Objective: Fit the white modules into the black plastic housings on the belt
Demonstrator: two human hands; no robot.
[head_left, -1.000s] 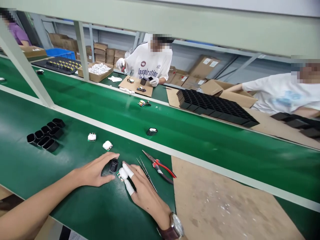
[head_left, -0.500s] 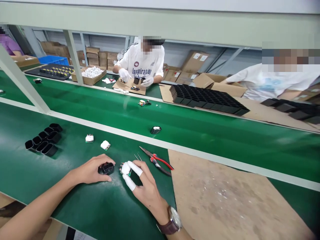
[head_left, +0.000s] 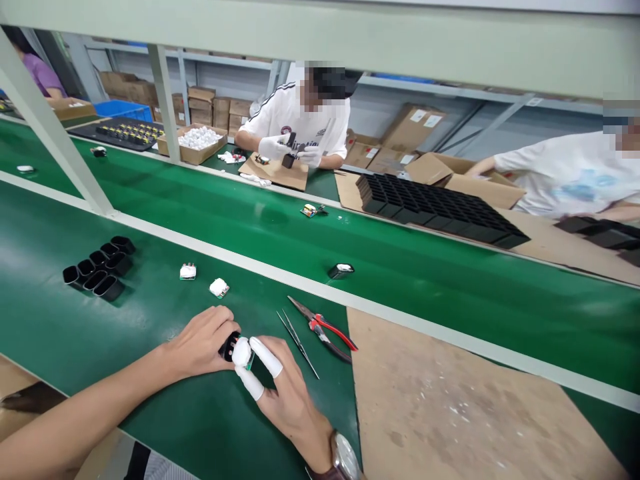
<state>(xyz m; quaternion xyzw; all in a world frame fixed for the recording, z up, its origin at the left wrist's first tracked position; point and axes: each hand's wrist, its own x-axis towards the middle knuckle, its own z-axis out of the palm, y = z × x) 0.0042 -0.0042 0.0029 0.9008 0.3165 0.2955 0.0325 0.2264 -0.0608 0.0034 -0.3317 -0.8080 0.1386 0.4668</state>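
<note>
The left hand is curled round a black case, its fingers bent over the outer wall, and the mouth of this case is turned toward the other hand. The right hand makes a narrow pinch: thumb and forefinger, both in white finger covers, have hold of a small circuit board by the sides of its white lump. Board and case meet above the worktop, between its near edge and the pale rail along its far edge. The metal pins of the board are at the case mouth; whether they have entered, I cannot tell.

In my judgement, the step in hand is bringing the board to the case, pins first. The next move calls for a steady left grip, the board squared to the mouth, then a gentle straight push, because a tilted board could catch on the rim.

Toward the far edge lie two other boards, apart from each other. More black cases stand grouped to the left, also nearer the far edge. Tweezers lie just beside the right hand, and the pliers reach the left edge of the cardboard sheet.
</note>
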